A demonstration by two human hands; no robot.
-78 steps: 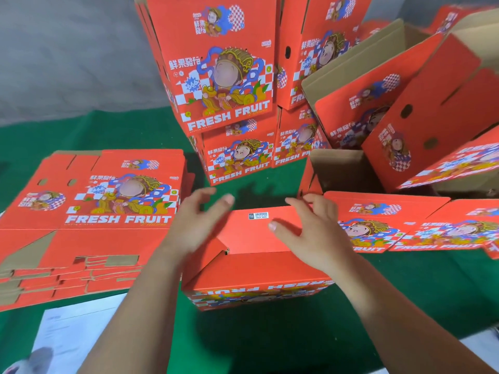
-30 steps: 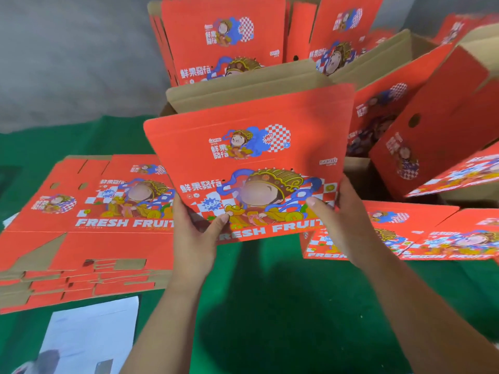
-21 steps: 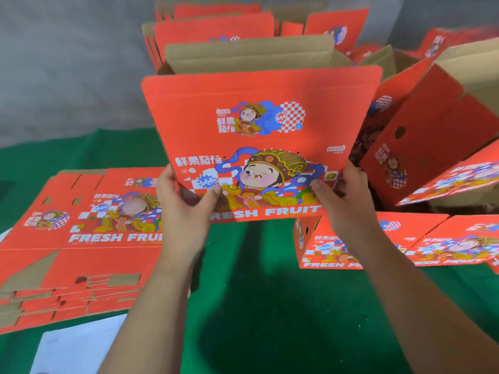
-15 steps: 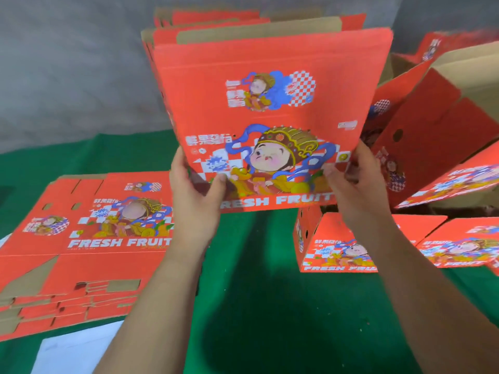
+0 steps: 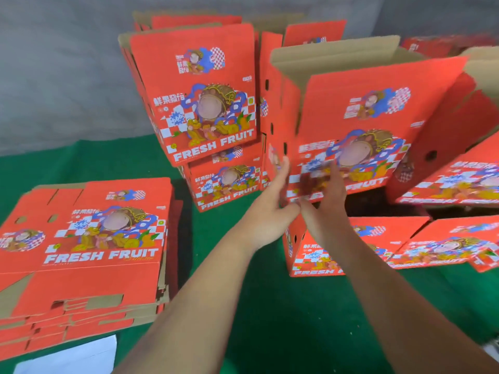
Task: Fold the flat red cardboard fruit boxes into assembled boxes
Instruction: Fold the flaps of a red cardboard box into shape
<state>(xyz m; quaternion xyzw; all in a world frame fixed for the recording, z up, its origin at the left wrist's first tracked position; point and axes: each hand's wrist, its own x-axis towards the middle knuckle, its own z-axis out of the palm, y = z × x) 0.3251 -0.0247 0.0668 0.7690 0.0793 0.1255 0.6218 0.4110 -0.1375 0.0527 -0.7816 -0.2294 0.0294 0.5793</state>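
An assembled red fruit box (image 5: pixel 372 122), open top up and tilted, sits at the right among other boxes. My left hand (image 5: pixel 270 211) reaches forward with straight fingers against the box's lower left corner. Beside it, my right hand (image 5: pixel 324 209) lies with straight fingers on the lower front face, blurred by motion. Neither hand curls round the box. A stack of flat red box blanks (image 5: pixel 89 238) lies at the left on the green table (image 5: pixel 256 306).
Assembled boxes are stacked at the back centre (image 5: pixel 205 103), with one underneath (image 5: pixel 226 182). More boxes lie low at the right (image 5: pixel 324 255) and lean at the far right (image 5: pixel 459 179). A white sheet (image 5: pixel 67 357) lies at the bottom left. A grey wall stands behind.
Both hands flipped the box upright off the table and raised it, gripping its lower corners. It now stands farther away to the right, and both hands have opened flat against it.
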